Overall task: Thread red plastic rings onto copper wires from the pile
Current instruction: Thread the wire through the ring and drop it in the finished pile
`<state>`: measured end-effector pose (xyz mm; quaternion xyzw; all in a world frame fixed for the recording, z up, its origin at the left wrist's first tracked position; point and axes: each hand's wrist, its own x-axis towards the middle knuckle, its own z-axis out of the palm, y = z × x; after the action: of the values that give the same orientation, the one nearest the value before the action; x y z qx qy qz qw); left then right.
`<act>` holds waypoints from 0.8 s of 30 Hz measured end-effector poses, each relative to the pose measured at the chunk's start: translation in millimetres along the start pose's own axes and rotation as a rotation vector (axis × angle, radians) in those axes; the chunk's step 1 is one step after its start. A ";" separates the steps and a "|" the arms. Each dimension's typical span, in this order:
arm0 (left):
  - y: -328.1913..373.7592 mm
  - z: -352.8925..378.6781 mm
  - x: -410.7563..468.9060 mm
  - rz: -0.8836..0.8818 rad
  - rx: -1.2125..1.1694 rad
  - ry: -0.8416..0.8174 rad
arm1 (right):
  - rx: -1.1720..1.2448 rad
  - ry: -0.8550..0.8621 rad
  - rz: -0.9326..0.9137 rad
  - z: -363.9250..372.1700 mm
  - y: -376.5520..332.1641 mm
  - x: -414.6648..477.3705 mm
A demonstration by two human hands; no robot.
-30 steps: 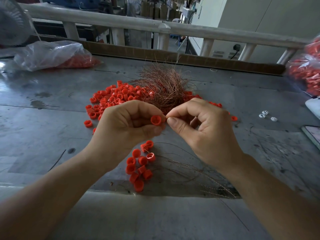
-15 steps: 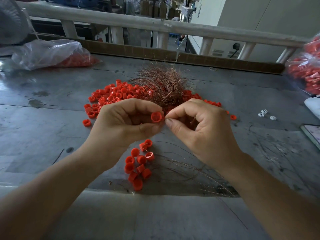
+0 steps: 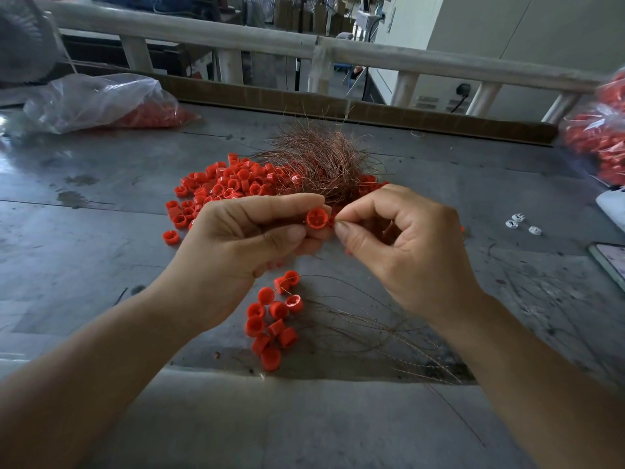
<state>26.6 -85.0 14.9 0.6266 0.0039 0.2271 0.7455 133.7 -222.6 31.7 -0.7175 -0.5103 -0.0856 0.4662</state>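
Grey scuffed tabletop [image 3: 84, 265] carries, closest in, a small cluster of red rings [image 3: 270, 323] with thin copper wires [image 3: 372, 333] trailing off to its right. Beyond it the left hand [image 3: 236, 248] grips one red ring [image 3: 317, 219] between thumb and fingers, while the right hand [image 3: 406, 252] pinches thumb and forefinger together just beside it, on what I cannot tell. Farther back lie the loose ring pile [image 3: 220, 184] and a copper wire tangle [image 3: 318, 160], then a clear bag of rings [image 3: 101, 99] at far left.
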 end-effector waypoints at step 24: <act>0.6 0.6 -0.3 -0.036 -0.128 -0.064 | 0.444 -0.180 0.327 -3.4 -2.3 2.7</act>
<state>26.2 -85.6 15.5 0.5845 -0.0231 0.1933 0.7877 134.2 -223.3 36.5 -0.6754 -0.4334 0.1686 0.5724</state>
